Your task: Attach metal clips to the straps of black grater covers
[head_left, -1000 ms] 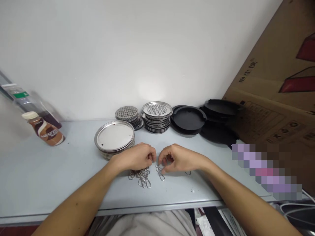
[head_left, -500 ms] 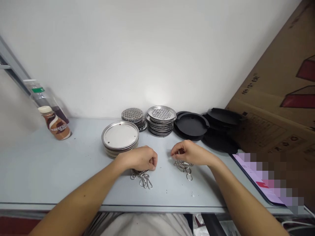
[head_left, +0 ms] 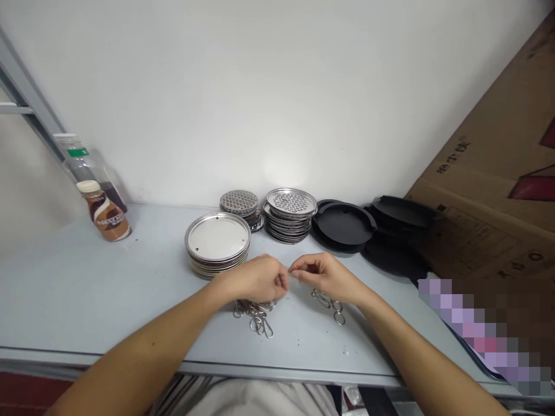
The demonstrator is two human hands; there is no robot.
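Note:
My left hand (head_left: 261, 278) is closed, its curled fingers just above a heap of metal clips and rings (head_left: 260, 325). Facing it, fingertips almost meeting the left hand's, my right hand (head_left: 325, 276) is closed in a pinch. Whatever lies between the fingers of either hand is too small or hidden to make out. A smaller group of metal clips and rings (head_left: 339, 316) lies below the right hand, partly covered by it. Behind my left wrist stands a stack of round metal plates (head_left: 217, 238) with small holes near the rim.
At the back are a stack of perforated metal discs (head_left: 291, 203) and a shorter stack of patterned discs (head_left: 239, 201). Black round trays (head_left: 344, 225) lean to their right, near a cardboard box (head_left: 485, 214). A coffee bottle (head_left: 108, 216) and a clear bottle (head_left: 84, 164) stand at left.
My right hand has moved left, away from its clips, to meet the left hand. More of the right group shows now. The view has shifted slightly.

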